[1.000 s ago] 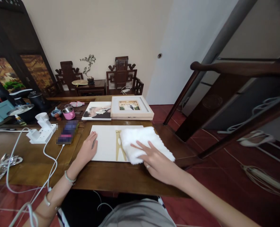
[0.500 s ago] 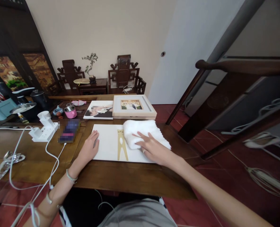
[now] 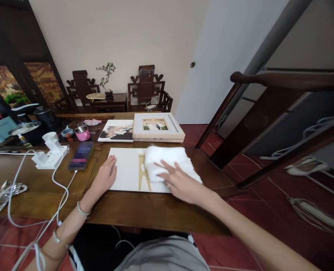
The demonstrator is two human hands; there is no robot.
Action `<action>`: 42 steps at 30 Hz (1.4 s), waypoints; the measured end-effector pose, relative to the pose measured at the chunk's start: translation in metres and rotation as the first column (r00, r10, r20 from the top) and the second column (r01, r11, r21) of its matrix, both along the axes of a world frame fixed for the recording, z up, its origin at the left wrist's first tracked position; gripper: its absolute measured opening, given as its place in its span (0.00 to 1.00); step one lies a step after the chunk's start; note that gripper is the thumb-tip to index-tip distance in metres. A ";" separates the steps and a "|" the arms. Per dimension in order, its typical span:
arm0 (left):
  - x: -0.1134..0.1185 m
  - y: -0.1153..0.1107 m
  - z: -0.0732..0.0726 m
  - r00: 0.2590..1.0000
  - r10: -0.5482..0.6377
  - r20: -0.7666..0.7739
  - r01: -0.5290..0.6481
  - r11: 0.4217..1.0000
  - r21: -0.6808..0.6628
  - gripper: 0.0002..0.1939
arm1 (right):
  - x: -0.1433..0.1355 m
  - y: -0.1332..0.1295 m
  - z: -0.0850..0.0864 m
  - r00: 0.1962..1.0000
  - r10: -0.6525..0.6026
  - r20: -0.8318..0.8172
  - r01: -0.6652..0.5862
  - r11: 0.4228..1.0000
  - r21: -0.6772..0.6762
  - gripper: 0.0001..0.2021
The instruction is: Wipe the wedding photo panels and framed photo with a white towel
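Note:
A flat white board (image 3: 123, 169), perhaps a book or canvas, lies on the wooden table in front of me. It bears a tan, fork-legged figure (image 3: 141, 173) near its middle. My left hand (image 3: 107, 174) rests open along the board's left edge, fingers stretched out. Over the right part of the board is a fluffy white cloth (image 3: 167, 154), which hides what is under it and reaches past the board's right end. My right hand (image 3: 181, 180) presses on this cloth from above, its fingers spread and not wrapped round it.
Behind the board lie a photo print (image 3: 117, 131) and a framed picture (image 3: 158, 126). On the left are a phone (image 3: 81, 156), a power strip (image 3: 51, 156) with trailing cables, a pink cup (image 3: 82, 132) and a silver tool (image 3: 6, 195). A wooden chair (image 3: 240, 128) stands at right.
My right hand and the cloth under it have slid slightly toward me on the board. My left hand stays at the board's left edge. The view has shifted a little.

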State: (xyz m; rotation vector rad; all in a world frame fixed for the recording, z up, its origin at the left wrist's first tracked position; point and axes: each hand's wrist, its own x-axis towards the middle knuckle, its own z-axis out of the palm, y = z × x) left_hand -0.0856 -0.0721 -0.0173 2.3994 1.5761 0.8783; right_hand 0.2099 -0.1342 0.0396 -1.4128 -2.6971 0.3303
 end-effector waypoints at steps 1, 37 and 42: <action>0.000 0.000 0.000 1.000 -0.002 0.002 0.002 1.000 -0.004 0.23 | -0.004 0.016 -0.002 1.000 -0.029 0.008 0.029 0.999 0.021 0.25; -0.003 0.003 -0.005 0.998 -0.026 0.057 0.028 0.999 -0.041 0.24 | -0.100 0.018 -0.010 0.970 0.133 0.202 -0.172 0.967 0.186 0.21; -0.003 0.003 -0.006 0.997 -0.034 0.071 0.036 0.999 -0.031 0.23 | -0.087 -0.033 -0.009 0.956 0.251 0.154 -0.273 0.952 0.139 0.17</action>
